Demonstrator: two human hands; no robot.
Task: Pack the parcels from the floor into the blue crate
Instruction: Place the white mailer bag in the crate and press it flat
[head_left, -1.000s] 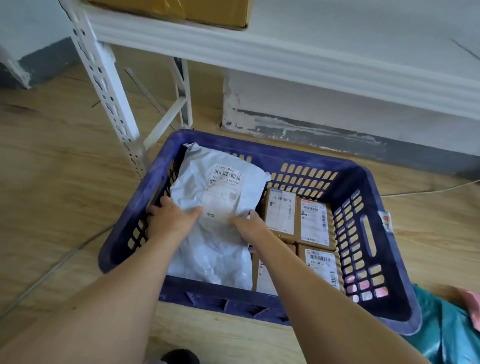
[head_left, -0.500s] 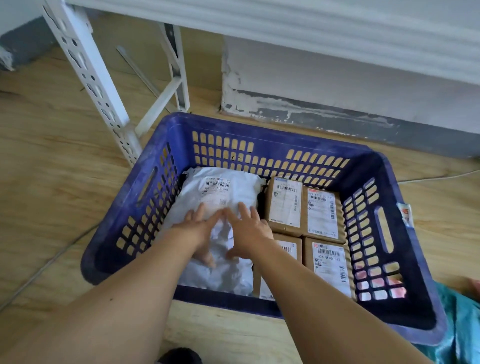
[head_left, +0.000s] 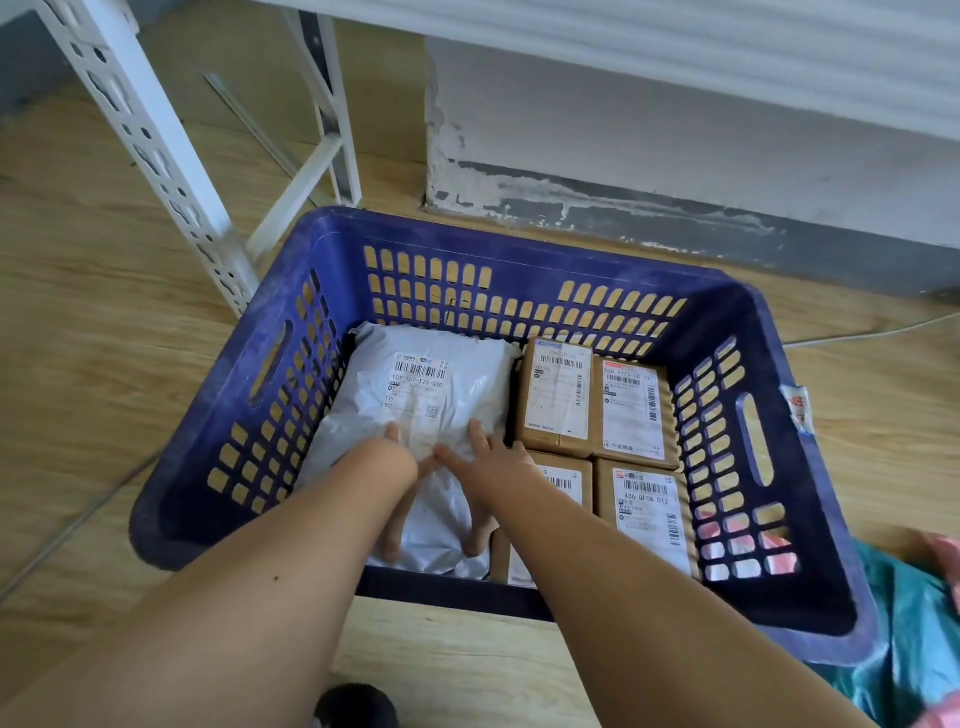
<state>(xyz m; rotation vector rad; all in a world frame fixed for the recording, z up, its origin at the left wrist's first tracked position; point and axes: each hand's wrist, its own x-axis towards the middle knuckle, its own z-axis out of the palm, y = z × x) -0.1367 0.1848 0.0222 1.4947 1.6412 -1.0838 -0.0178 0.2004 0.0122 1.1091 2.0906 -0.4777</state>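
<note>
The blue crate (head_left: 467, 234) stands on the wooden floor in front of me. A white plastic mailer parcel (head_left: 415, 374) with a barcode label lies flat in its left half. Several brown cardboard parcels fill the right half, among them two at the back (head_left: 556, 400) (head_left: 631, 410) and one at the front right (head_left: 647, 519). My left hand (head_left: 395, 467) and my right hand (head_left: 493, 462) rest side by side, palms down, on the near part of the mailer, fingers spread. My right forearm hides part of the front-left brown parcel.
A white perforated shelf leg (head_left: 156, 156) stands just left of the crate's back corner. Behind the crate runs a white wall with a grey base (head_left: 623, 208). A teal bag (head_left: 904, 649) and something pink (head_left: 943, 556) lie at the lower right. A thin cable (head_left: 857, 335) crosses the floor.
The mailer, held tilted against the crate's left wall a second ago, now lies flat on the bottom. Both hands have let go of its edges and moved onto its top.
</note>
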